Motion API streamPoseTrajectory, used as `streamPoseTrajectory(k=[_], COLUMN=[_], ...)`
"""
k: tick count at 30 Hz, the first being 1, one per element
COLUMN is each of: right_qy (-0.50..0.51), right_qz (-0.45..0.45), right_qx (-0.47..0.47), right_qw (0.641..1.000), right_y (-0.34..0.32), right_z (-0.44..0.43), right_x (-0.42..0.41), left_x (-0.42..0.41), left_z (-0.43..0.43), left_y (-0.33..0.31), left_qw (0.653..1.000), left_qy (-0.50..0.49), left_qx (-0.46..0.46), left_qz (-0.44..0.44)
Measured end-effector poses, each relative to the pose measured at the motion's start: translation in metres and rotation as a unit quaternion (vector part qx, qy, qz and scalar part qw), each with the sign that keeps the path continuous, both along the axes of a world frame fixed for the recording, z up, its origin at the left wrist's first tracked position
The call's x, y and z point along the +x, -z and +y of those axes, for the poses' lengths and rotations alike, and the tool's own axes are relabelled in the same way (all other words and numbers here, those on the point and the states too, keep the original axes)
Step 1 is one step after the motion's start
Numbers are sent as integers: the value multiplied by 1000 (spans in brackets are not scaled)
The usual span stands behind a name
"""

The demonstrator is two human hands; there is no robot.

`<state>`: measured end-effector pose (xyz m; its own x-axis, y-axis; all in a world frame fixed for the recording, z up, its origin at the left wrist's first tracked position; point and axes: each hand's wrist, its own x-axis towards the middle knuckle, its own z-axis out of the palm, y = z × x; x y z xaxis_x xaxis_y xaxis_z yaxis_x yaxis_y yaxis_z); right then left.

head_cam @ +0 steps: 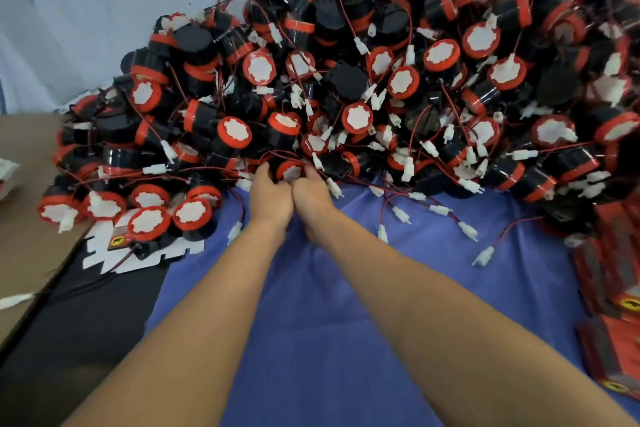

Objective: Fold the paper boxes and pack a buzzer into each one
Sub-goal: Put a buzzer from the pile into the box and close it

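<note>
**One buzzer coming off the pile's near edge**

Both hands meet at the front foot of the pile (pixel 346 80). The left hand (pixel 272 196) and right hand (pixel 311 196) touch side by side. Their fingers curl in round one buzzer (pixel 290 170), whose red-rimmed face is turned toward us. We read both hands as gripping it, though the fingertips are partly lost in the heap.

Our judgement is that the step in hand is freeing this buzzer for packing. No box is in hand, so folding is not yet begun.

To do it well, we would draw the buzzer low and straight toward us and let its lead follow. One hand can hold the neighbours back while the other pulls.

Around the hands:
- Red wires (pixel 382 215) and white plugs (pixel 401 215) trail over the blue cloth (pixel 346 305), right of the hands.
- A flat box (pixel 100 253) lies to the left with several buzzers on it. It needs clearing before folding.
- Red boxes (pixel 609 288) sit at the far right, blurred.
- Cardboard (pixel 20 218) lies at the left edge.

In the way, we think, are the tangled leads, which may drag other buzzers along. The slope above the hands could also slide.
</note>
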<state>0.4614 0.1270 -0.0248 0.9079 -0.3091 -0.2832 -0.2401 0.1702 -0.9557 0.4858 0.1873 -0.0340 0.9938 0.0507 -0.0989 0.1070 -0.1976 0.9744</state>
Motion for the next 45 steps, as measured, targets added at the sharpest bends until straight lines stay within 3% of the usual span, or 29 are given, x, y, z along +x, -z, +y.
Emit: streamPoseTrajectory(k=[3, 11, 15, 21, 26, 30, 32, 34, 38, 42, 45], right_qy=[30, 40, -34, -28, 38, 102, 102, 93, 68, -5, -30], right_qz=[-19, -18, -9, 40, 15, -68, -110, -134, -158, -110, -83], right_qx=[-51, -115, -31, 56, 144, 200, 138, -2, -224, -327, -374], right_qw=[998, 992, 999, 997, 989, 972, 979, 987, 959, 939, 923], right_y=[8, -14, -29, -61, -92, -111, -117, -119, -120, -114, -104], right_z=[-4, -10, -12, -29, -38, -43, -48, -51, -48, -36, -29], right_x=[10, -54, -125, -222, -278, -318, -341, -362, -393, -407, -410], left_x=[14, -44, -105, -202, -268, -308, -324, -336, -355, -368, -372], left_z=[-4, 4, 17, 48, 74, 93, 100, 104, 109, 108, 110], left_y=[7, -5, -22, -48, -71, -87, -95, -100, -105, -102, -96], left_qw=[998, 993, 992, 992, 975, 944, 925, 900, 841, 799, 743], left_qy=[-14, -71, -61, 48, 168, 254, 311, 349, 413, 431, 416], left_qx=[54, 1, -56, -76, -19, 32, 50, 114, 220, 285, 374], left_qz=[-21, -92, -91, -83, -147, -208, -212, -234, -272, -308, -367])
